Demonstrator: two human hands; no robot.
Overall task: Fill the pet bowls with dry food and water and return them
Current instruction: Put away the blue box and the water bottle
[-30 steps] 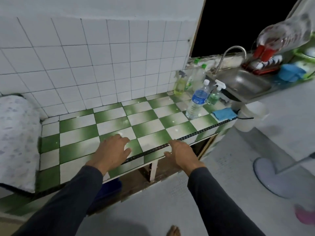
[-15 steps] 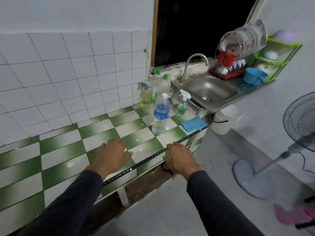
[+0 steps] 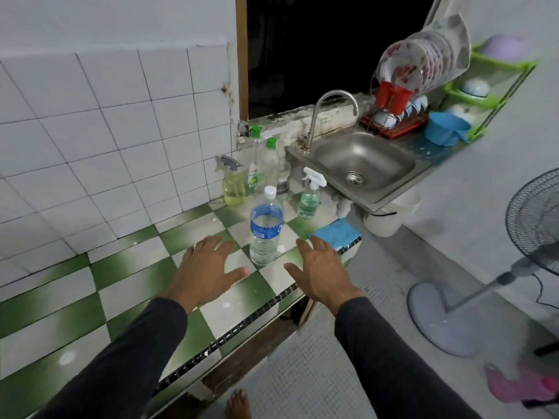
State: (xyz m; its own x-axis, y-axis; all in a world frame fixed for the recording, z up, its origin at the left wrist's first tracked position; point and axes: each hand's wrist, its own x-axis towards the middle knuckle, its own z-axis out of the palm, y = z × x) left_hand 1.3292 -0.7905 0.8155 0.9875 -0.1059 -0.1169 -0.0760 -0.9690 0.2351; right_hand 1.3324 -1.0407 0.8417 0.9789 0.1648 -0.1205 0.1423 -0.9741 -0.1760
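Note:
A clear plastic water bottle (image 3: 266, 228) with a blue label and white cap stands upright on the green-and-white checkered counter (image 3: 127, 285). My left hand (image 3: 208, 267) hovers just left of it, fingers spread, holding nothing. My right hand (image 3: 320, 270) is just right of the bottle near the counter's front edge, also spread and empty. Neither hand touches the bottle. No pet bowls or dry food show on the counter.
Behind the bottle stand a yellow spray bottle (image 3: 233, 186), two green-capped bottles (image 3: 266, 164) and a green spray bottle (image 3: 310, 195). A blue cloth (image 3: 335, 232) lies at the counter corner. To the right: steel sink (image 3: 363, 164), dish rack (image 3: 402, 116), blue scoop (image 3: 444, 128), white bucket (image 3: 390, 213), standing fan (image 3: 499, 279).
The view has swung right toward the sink. Both hands have lifted off the counter's edge and moved forward to either side of the water bottle, fingers spreading.

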